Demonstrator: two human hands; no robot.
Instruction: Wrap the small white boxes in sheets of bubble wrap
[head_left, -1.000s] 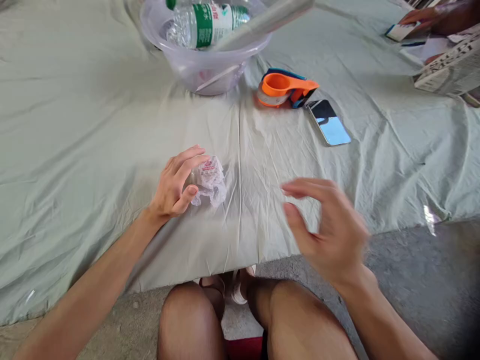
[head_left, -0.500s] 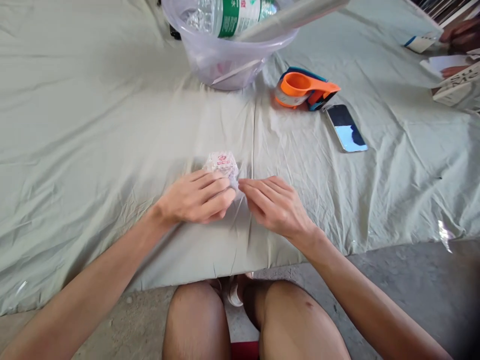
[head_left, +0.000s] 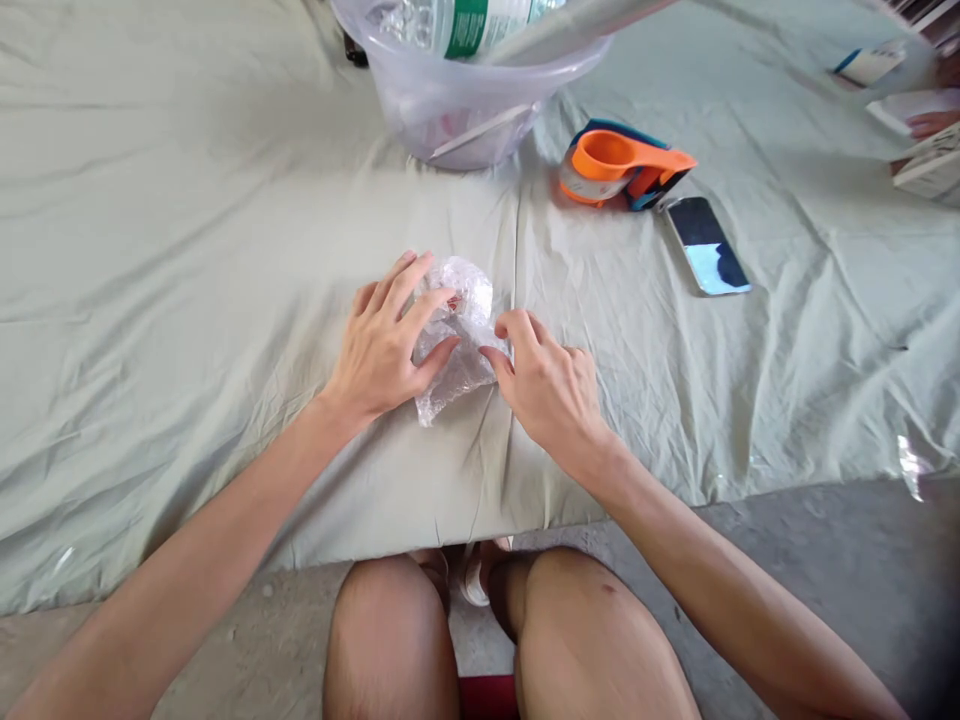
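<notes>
A crumpled piece of clear bubble wrap (head_left: 457, 375) lies on the cloth between my hands, around a small item with red print (head_left: 453, 302). What that item is, I cannot make out. My left hand (head_left: 382, 345) has its fingers spread over the wrap's left side, the index finger across the red print and the thumb pointing right. At the right edge, my right hand (head_left: 551, 385) has its thumb and bent index finger apart, with the wrap's edge showing in the gap. Its other fingers are curled and partly hidden.
A translucent bin (head_left: 465, 110) holding a green-labelled bottle (head_left: 469, 25) stands at the back. Right of it are an orange tape dispenser (head_left: 626, 160) and a phone (head_left: 707, 245). Another person's hand (head_left: 934, 122) is by white boxes (head_left: 930, 165) at far right. The table's front edge lies before my knees.
The wrap has spread open, with a flap now toward me. My left hand has gone from closed to spread fingers, further forward. My right thumb and index finger have parted from a pinch.
</notes>
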